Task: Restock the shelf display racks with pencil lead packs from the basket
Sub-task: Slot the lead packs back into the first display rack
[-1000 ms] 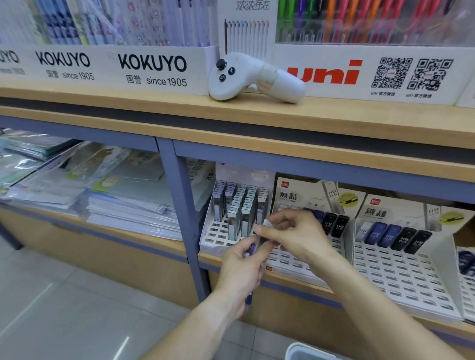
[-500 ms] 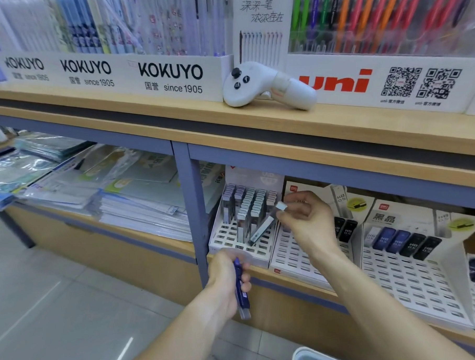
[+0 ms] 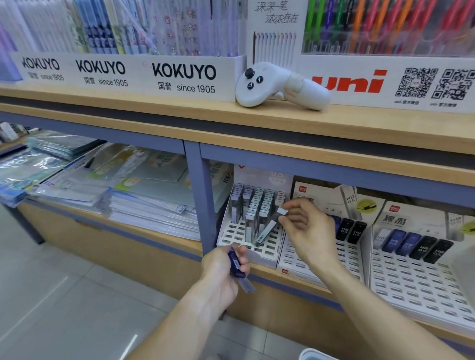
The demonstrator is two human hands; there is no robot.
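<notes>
A white slotted rack (image 3: 235, 235) on the lower shelf holds several upright grey lead packs (image 3: 257, 205). My right hand (image 3: 305, 229) pinches the top of one grey lead pack (image 3: 268, 228), tilted, with its lower end in the rack's front right slots. My left hand (image 3: 224, 271) is below the rack's front edge, shut on a dark blue lead pack (image 3: 236, 265) with a clear pack under it. Two more racks (image 3: 417, 280) to the right hold dark and blue HB packs (image 3: 410, 246). The white basket (image 3: 310, 358) shows at the bottom edge.
A blue metal upright (image 3: 200, 197) stands just left of the rack. Stacked plastic folders (image 3: 121, 191) fill the shelf to the left. A white controller (image 3: 278, 85) lies on the wooden shelf above, in front of pen displays. Tiled floor (image 3: 48, 302) lies below.
My hands parted: the right took a grey pack to the left rack and is lowering it into a slot, while the left dropped below the shelf edge with the blue pack.
</notes>
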